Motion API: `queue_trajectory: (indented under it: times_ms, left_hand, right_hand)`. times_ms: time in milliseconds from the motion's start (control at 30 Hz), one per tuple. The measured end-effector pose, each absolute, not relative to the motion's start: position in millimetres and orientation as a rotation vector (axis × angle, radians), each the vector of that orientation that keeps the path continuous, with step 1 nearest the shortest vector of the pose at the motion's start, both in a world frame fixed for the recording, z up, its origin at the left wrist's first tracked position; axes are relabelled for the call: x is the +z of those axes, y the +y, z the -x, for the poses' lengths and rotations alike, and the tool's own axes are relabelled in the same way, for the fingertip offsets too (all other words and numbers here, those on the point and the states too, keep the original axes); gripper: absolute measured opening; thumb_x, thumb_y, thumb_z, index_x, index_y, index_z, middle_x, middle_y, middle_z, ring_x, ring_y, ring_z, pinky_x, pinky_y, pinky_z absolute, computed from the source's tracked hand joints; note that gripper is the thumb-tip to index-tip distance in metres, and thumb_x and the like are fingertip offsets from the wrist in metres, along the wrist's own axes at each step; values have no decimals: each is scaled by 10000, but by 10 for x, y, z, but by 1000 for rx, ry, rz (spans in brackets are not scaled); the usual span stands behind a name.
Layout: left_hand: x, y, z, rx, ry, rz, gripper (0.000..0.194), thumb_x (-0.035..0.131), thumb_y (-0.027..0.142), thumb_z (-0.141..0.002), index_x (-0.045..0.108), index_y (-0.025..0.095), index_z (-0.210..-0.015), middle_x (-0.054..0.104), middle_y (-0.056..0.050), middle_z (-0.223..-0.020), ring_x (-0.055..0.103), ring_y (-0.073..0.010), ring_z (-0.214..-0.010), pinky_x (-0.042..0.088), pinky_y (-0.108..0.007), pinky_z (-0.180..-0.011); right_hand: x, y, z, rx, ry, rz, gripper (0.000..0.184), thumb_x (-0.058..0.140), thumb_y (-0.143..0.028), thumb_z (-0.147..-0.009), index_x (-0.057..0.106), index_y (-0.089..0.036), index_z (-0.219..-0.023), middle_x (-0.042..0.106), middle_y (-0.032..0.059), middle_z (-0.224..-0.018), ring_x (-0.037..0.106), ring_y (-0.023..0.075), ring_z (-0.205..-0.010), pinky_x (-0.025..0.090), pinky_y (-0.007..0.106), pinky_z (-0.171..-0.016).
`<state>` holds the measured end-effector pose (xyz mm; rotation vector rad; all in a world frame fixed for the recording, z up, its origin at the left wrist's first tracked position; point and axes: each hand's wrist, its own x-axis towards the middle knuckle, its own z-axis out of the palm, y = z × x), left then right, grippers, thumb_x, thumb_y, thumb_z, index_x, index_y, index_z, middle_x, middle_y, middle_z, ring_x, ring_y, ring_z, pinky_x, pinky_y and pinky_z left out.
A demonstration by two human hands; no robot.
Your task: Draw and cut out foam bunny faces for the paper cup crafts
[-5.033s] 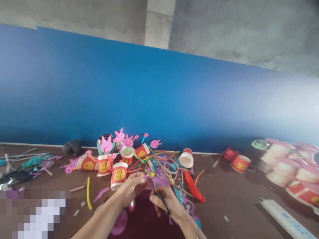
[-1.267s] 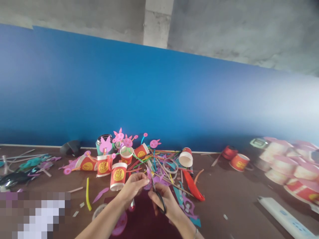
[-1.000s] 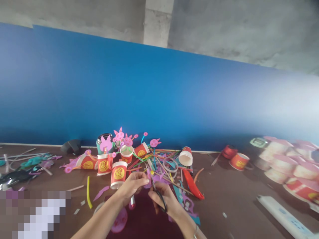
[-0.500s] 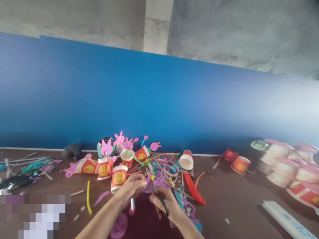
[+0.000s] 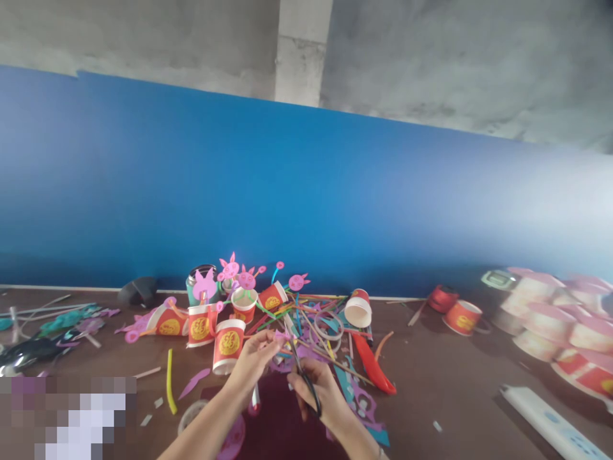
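Black-handled scissors (image 5: 311, 388) are in my right hand (image 5: 322, 391), its fingers wrapped round the handles and the blades pointing up and away. My left hand (image 5: 258, 354) pinches a small pink paper piece (image 5: 282, 338) beside the blades. Whether the blades touch the paper I cannot tell. Under my left forearm lie a pink round cutout (image 5: 234, 439) and a marker (image 5: 255, 399). Just beyond my left hand stands a red paper cup (image 5: 228, 345) with a yellow emblem.
More red cups (image 5: 198, 324) carry pink animal-face cutouts. Coloured scraps and sticks (image 5: 330, 332) are heaped behind my hands. To the right lie a red pouch-like thing (image 5: 376, 364), a power strip (image 5: 550, 421) and stacked cups (image 5: 575, 319). A tape roll (image 5: 191, 415) rests at lower left.
My left hand has shifted slightly right and up, and the pink piece now shows more clearly at its fingertips. The tape roll has come into view beside my forearm. The scissors hardly moved.
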<state>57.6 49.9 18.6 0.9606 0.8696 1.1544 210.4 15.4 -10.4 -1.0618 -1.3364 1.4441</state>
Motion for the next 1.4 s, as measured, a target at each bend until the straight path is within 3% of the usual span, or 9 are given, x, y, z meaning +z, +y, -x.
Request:
queue_trajectory:
  times_ms: [433,767,900,1200,1400]
  left_hand:
    - [239,462,-557,1184,929,-1019,463,753,575,-577,579,150,-638,301,116,-396,151,-27,-392,104,-194,-397]
    - [361,494,-459,1103,960,-1192,364,745,484,-617,656,134,-661,346,91,-386,299,-59,-402,226,-206,-427]
    - [350,501,-460,1119,941,-1248,362,721,492,-648,648,141,-695,484,46,-477,420,-85,-466,304,-212,-472]
    - [313,519,-426,1044,978,-1275,344,735,462,-626,648,133,-681,559,15,-557,434,-87,-507,290,-216,-493]
    - [349,528,-415,1013,980,-1251,332,751,449,-598,636,140,-638,451,69,-479,305,-52,-436,232,-213,-461]
  right_hand:
    - [-39,118,-2133,1580,-1387,997,447,746,-538,-633,526,-158,-713,499,-79,-379,418,55,-278,330,143,-292]
    - [-72,145,-2185,1586,-1431,983,467,711,-583,-654,537,-158,-737,517,-69,-392,433,59,-291,310,141,-299]
    - [-63,145,-2171,1582,-1431,1006,470,713,-585,-647,534,-161,-741,517,-71,-396,434,62,-294,315,147,-304]
    - [-77,149,-2168,1591,-1450,996,457,720,-570,-648,536,-156,-712,517,-64,-400,430,62,-297,323,156,-310]
    - [-90,140,-2167,1600,-1460,974,454,720,-563,-654,534,-154,-721,504,-71,-389,418,59,-290,322,153,-304]
